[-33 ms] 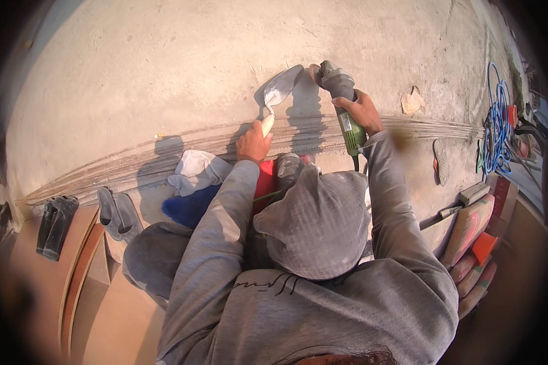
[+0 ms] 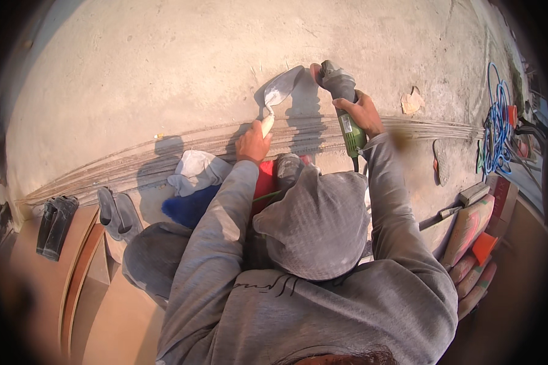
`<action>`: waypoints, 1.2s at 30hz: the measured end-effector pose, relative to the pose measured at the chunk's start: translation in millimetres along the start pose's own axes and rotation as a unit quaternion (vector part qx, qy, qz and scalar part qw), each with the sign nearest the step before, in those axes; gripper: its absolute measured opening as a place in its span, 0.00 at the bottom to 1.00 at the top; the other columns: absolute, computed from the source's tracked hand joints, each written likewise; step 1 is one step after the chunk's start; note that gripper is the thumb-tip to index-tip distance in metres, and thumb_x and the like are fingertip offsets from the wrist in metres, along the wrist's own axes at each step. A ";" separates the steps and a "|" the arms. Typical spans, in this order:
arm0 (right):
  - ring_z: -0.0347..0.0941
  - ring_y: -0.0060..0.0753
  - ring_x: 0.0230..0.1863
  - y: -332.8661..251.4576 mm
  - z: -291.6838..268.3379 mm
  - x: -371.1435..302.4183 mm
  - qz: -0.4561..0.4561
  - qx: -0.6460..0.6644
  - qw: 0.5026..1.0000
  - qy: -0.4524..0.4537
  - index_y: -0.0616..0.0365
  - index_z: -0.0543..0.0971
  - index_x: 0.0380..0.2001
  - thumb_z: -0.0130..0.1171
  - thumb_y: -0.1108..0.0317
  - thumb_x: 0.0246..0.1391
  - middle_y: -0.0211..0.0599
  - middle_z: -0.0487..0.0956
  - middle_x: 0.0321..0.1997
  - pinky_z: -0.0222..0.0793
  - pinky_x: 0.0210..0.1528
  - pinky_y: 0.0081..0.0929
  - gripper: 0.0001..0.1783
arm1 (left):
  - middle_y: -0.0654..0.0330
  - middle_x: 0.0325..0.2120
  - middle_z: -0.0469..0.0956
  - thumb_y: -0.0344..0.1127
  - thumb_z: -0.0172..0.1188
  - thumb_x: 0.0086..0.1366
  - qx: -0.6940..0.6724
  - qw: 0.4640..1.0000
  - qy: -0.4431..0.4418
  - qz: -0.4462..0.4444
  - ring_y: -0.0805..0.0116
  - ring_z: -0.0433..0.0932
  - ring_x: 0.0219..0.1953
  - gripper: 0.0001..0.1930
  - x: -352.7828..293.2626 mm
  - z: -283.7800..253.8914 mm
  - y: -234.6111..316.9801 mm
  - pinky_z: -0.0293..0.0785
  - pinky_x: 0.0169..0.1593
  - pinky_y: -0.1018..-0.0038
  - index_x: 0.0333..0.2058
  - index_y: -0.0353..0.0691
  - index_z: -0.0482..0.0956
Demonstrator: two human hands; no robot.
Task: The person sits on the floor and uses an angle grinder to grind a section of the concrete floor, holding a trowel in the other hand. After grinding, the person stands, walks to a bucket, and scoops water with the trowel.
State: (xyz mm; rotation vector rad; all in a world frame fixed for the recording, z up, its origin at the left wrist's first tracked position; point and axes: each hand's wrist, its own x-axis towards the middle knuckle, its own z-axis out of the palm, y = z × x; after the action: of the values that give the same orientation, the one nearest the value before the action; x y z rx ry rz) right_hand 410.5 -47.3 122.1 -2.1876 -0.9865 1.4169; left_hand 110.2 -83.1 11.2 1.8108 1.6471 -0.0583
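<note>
View from above of a person in a gray sweatshirt (image 2: 353, 310), working over a pale concrete floor (image 2: 182, 73). The left hand (image 2: 254, 146) has its grip closed around the handle of a trowel (image 2: 280, 89), whose gray blade points up and to the right, in front of the person. The right hand (image 2: 362, 114) has its grip wrapped around the body of a green and black grinder (image 2: 339, 82). The grinder's reddish disc (image 2: 315, 74) is just beside the trowel's tip; a narrow gap shows between them. On the grinder's green part is a pale label (image 2: 346, 124), its print too small to read. Dark cursive lettering (image 2: 268, 283) runs across the sweatshirt, partly lost in folds. To the left lie a white cloth (image 2: 198, 169), a blue cloth (image 2: 192, 207) and gray slippers (image 2: 120, 214). At far right are a coiled blue hose (image 2: 498, 125) and bags (image 2: 470, 228) with colored, unreadable print, an orange object (image 2: 484, 247) against them.
</note>
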 end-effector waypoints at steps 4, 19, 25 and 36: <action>0.80 0.49 0.41 -0.4 6.9 -18.8 -0.079 -0.027 0.995 0.047 0.76 0.72 0.51 0.67 0.53 0.43 0.59 0.81 0.41 0.74 0.47 0.37 0.39 | 0.45 0.38 0.81 0.44 0.65 0.61 0.020 0.999 0.029 -0.010 0.40 0.81 0.40 0.21 7.2 -8.8 0.3 0.75 0.41 0.47 0.44 0.42 0.66; 0.80 0.63 0.39 -37.6 80.7 -23.4 -0.270 -0.349 0.897 -0.013 0.70 0.60 0.56 0.71 0.57 0.45 0.64 0.77 0.40 0.79 0.43 0.47 0.43 | 0.50 0.40 0.79 0.45 0.65 0.62 0.065 0.997 0.025 -0.015 0.43 0.82 0.40 0.19 16.5 -12.9 4.4 0.77 0.41 0.51 0.43 0.42 0.66; 0.79 0.64 0.40 -25.7 56.2 0.2 -0.249 -0.290 0.923 0.050 0.76 0.65 0.55 0.68 0.54 0.45 0.67 0.79 0.39 0.76 0.44 0.49 0.43 | 0.50 0.40 0.79 0.45 0.65 0.62 0.057 0.998 0.017 -0.011 0.44 0.82 0.39 0.19 17.1 -14.3 3.0 0.77 0.41 0.51 0.43 0.43 0.66; 0.78 0.36 0.35 -15.8 0.7 33.6 0.006 -0.076 0.997 -0.023 0.72 0.76 0.50 0.69 0.54 0.42 0.46 0.81 0.38 0.73 0.40 0.30 0.37 | 0.52 0.39 0.78 0.44 0.65 0.61 0.075 0.997 0.011 -0.023 0.47 0.81 0.41 0.20 16.2 -10.3 1.4 0.77 0.40 0.51 0.44 0.44 0.67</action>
State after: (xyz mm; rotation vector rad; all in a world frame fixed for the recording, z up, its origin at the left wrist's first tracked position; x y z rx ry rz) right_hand 412.7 -12.4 109.7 -2.2808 -1.1346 1.4452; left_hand 110.6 -63.9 12.3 1.8904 1.7397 -0.1881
